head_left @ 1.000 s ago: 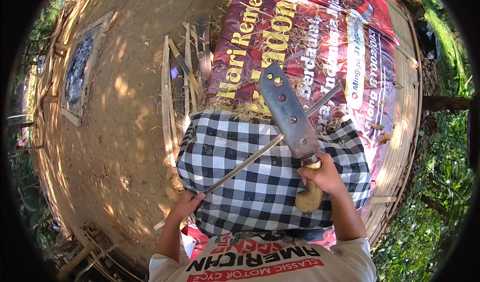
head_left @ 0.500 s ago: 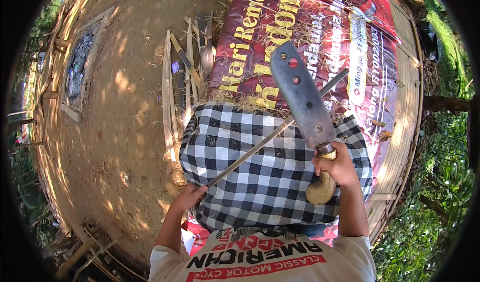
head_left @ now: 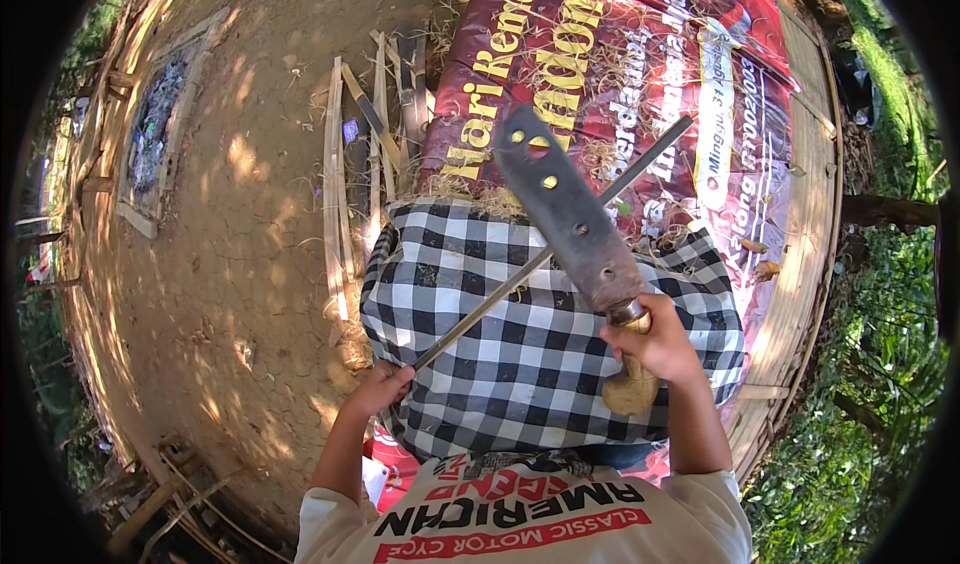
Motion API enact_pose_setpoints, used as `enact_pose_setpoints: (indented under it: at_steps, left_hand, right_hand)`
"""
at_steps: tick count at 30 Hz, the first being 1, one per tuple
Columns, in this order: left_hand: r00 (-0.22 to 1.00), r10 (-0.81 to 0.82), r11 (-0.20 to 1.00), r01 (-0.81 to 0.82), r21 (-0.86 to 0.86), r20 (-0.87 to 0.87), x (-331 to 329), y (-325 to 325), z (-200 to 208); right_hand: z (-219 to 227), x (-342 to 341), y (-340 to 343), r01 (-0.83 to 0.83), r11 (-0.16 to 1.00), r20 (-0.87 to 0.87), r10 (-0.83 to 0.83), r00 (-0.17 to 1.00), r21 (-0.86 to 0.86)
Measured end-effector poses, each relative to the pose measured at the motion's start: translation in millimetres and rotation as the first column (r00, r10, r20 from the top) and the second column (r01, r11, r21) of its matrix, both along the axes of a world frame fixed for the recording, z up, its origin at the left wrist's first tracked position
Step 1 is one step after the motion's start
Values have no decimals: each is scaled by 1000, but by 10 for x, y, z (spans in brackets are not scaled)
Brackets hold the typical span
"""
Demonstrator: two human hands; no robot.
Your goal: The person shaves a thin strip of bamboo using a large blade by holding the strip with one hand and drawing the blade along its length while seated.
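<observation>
My right hand (head_left: 657, 340) is wrapped round the curved wooden handle of a broad cleaver-like knife (head_left: 572, 212), whose grey blade has several holes along it. The blade slants up and to the left. My left hand (head_left: 381, 387) grips the near end of a long, thin strip (head_left: 484, 310), seemingly bamboo. It runs diagonally up to the right and passes behind the blade, its darker far end sticking out beyond. Whether blade and strip touch I cannot tell. A black-and-white checked cloth (head_left: 450, 264) covers my lap under both.
A dark red printed banner (head_left: 480, 124) strewn with curly shavings lies ahead, on a bamboo platform (head_left: 800, 294). Several split bamboo strips (head_left: 338, 184) lie on the earth ground to the left. Farther left is a wood-framed pit of ash (head_left: 160, 124). Green plants (head_left: 870, 404) grow at right.
The knife and my right hand have shifted a little left, and the blade leans more to the left. The strip's far end has risen slightly. My left hand has barely moved.
</observation>
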State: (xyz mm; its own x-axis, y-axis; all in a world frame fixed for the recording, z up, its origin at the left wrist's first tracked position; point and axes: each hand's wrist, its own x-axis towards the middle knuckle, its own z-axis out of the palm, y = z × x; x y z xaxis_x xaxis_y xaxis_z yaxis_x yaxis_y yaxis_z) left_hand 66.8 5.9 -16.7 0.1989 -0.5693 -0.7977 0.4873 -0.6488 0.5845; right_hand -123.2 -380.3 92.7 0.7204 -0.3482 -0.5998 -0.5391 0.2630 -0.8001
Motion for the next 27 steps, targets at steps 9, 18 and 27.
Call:
enact_pose_setpoints:
  at_steps: [9, 18, 27]
  left_hand:
    - [993, -40, 999, 43, -20, 108, -12, -39, 46]
    - [985, 40, 999, -39, -14, 166, -101, -36, 120]
    - [915, -101, 963, 188, -193, 390, -224, -828, 955]
  right_hand:
    - [-214, 97, 518, -159, 986, -131, 165, 978, 58]
    - [-76, 112, 396, 33, 977, -27, -40, 999, -213]
    - [52, -183, 548, 543, 837, 325, -534, 781, 69]
